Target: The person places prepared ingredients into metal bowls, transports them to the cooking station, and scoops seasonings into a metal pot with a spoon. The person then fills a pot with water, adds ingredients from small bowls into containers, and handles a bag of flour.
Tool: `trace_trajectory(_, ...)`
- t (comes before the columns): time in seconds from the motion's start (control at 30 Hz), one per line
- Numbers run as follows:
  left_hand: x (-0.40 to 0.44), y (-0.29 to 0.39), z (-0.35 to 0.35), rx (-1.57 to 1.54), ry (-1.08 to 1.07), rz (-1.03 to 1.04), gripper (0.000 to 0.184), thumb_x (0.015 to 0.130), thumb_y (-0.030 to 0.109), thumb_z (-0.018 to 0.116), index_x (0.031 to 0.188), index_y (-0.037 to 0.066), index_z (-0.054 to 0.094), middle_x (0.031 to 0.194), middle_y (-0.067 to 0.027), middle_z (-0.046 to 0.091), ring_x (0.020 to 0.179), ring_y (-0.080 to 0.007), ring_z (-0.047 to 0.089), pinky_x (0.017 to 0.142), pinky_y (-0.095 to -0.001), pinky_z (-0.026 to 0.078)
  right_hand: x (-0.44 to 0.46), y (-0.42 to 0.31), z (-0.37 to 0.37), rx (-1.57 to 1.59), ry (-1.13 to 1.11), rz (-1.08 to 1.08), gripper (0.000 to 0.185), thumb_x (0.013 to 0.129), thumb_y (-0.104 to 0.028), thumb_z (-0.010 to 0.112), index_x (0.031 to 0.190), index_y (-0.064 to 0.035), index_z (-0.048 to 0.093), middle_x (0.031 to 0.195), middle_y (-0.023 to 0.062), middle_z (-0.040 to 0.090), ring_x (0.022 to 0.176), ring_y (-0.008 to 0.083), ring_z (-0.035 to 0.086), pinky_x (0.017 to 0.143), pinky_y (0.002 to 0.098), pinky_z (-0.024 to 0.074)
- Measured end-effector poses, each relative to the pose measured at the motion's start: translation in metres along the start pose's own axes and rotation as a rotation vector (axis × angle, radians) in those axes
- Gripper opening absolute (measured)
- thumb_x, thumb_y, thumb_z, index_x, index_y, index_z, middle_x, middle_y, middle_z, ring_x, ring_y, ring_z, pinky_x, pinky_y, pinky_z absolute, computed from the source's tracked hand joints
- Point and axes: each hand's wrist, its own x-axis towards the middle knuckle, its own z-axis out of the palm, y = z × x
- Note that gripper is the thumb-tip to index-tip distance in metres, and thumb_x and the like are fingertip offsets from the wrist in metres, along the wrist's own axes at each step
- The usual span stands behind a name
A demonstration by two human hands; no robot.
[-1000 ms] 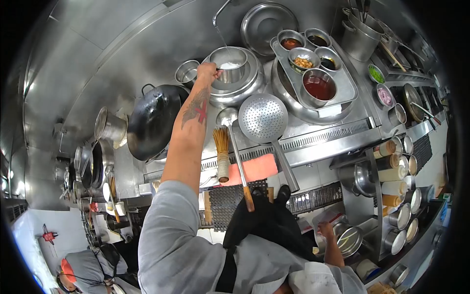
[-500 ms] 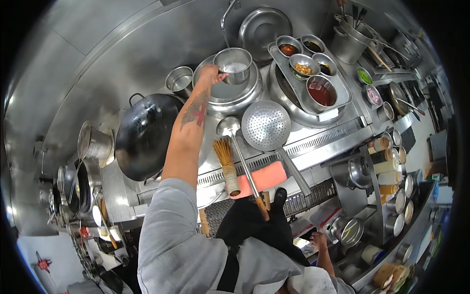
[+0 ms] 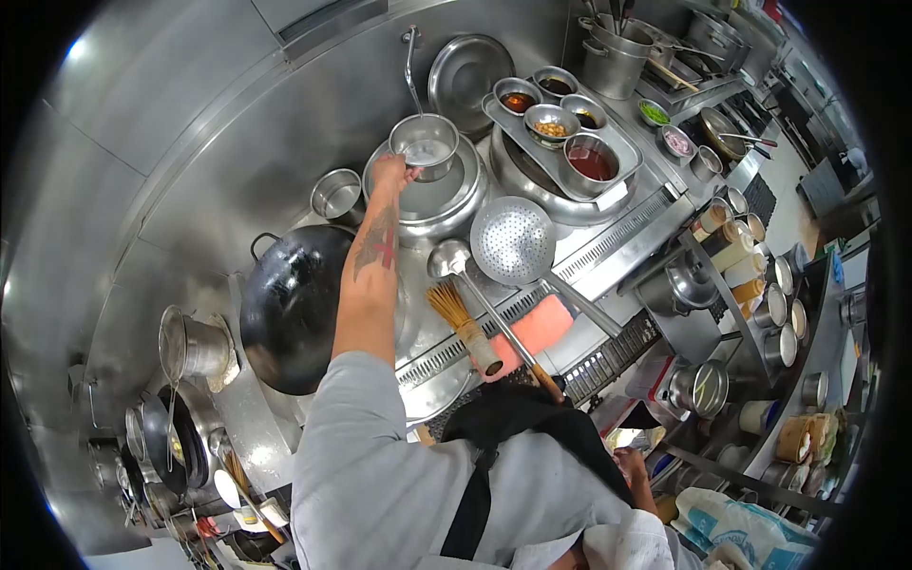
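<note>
My left hand (image 3: 391, 174) is closed on the near side of a metal pot (image 3: 439, 171), held beneath the spout of a wall tap (image 3: 410, 71). Liquid shows inside the pot. Below it lies a wide round metal lid or cover (image 3: 418, 201) on the range. My right hand (image 3: 630, 464) hangs low at my right side, close to a shiny container; its fingers are too small and partly hidden to read. Between me and the range lie a ladle (image 3: 448, 258), a perforated strainer (image 3: 513, 239), a bamboo brush (image 3: 461, 323) and a folded pink cloth (image 3: 537, 332).
A black wok (image 3: 294, 313) sits left of my arm, with a small metal pot (image 3: 337, 195) behind it. On the right, a tray (image 3: 622, 157) carries several bowls of sauces. Squeeze bottles (image 3: 727, 247) and metal containers line the right-hand shelf.
The camera view has shifted and turned, so the range sits differently in the picture. My left hand still grips the pot under the tap. My right hand stays low beside me.
</note>
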Motion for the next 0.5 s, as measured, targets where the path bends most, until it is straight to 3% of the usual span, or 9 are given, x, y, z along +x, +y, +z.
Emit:
trace_trajectory(0.03,0.001,0.002,0.0,-0.009,-0.065,0.033,0.021,0.09,-0.001,0.048,0.111,-0.002,0.043,0.095,-0.02,0.058,0.065,-0.0334,0.067,0.053,-0.0372,0.06,0.018,0.027,0.005,-0.063,-0.019,-0.073,0.026,0.093,-0.018,0.05,0.112,-0.0049,0.061,0.084,0.0103,0.066,0.063,0.0223,0.066,0.046,0.0362,0.0515)
trace_trajectory(0.07,0.007,0.016,0.011,-0.007,-0.084,0.055,0.021,0.09,-0.001,0.048,0.111,-0.002,0.043,0.095,-0.02,0.058,0.065,-0.0334,0.067,0.053,-0.0372,0.06,0.02,0.002,0.007,-0.046,-0.006,-0.092,0.026,0.093,-0.018,0.05,0.112,-0.0049,0.061,0.084,0.0103,0.066,0.063,0.0223,0.066,0.046,0.0362,0.0515)
trace_trajectory(0.13,0.002,0.008,0.013,-0.018,-0.034,0.019,0.019,0.09,-0.001,0.048,0.108,-0.003,0.045,0.096,-0.0205,0.058,0.067,-0.0349,0.067,0.056,-0.0378,0.062,-0.015,-0.012,0.021,0.423,0.065,0.261,0.022,0.094,-0.019,0.049,0.106,-0.0049,0.06,0.079,0.0073,0.064,0.057,0.0193,0.062,0.045,0.0349,0.0492)
trace_trajectory(0.2,-0.001,0.013,0.022,-0.025,-0.046,0.019,0.015,0.09,0.0,0.049,0.104,-0.003,0.046,0.094,-0.0215,0.058,0.068,-0.0365,0.067,0.056,-0.0381,0.062,-0.037,-0.037,0.029,0.366,0.123,0.269,0.021,0.094,-0.019,0.049,0.108,-0.0064,0.058,0.082,0.0071,0.064,0.059,0.0183,0.061,0.048,0.0348,0.0495)
trace_trajectory(0.4,-0.013,0.008,0.033,-0.071,-0.07,-0.014,0.01,0.091,0.0,0.05,0.099,-0.002,0.045,0.089,-0.0202,0.056,0.066,-0.0358,0.067,0.057,-0.0399,0.062,-0.052,-0.013,0.045,0.428,0.102,0.263,0.023,0.092,-0.013,0.05,0.114,-0.0113,0.057,0.081,0.009,0.063,0.06,0.0221,0.061,0.052,0.0347,0.0487)
trace_trajectory(0.5,-0.014,0.006,0.032,-0.093,-0.09,0.011,0.012,0.091,-0.001,0.051,0.101,-0.002,0.045,0.088,-0.0199,0.056,0.066,-0.0357,0.067,0.059,-0.0409,0.063,-0.071,-0.012,0.041,0.408,0.092,0.322,0.02,0.091,-0.013,0.05,0.109,-0.0099,0.056,0.073,0.008,0.057,0.055,0.023,0.057,0.049,0.0373,0.0503)
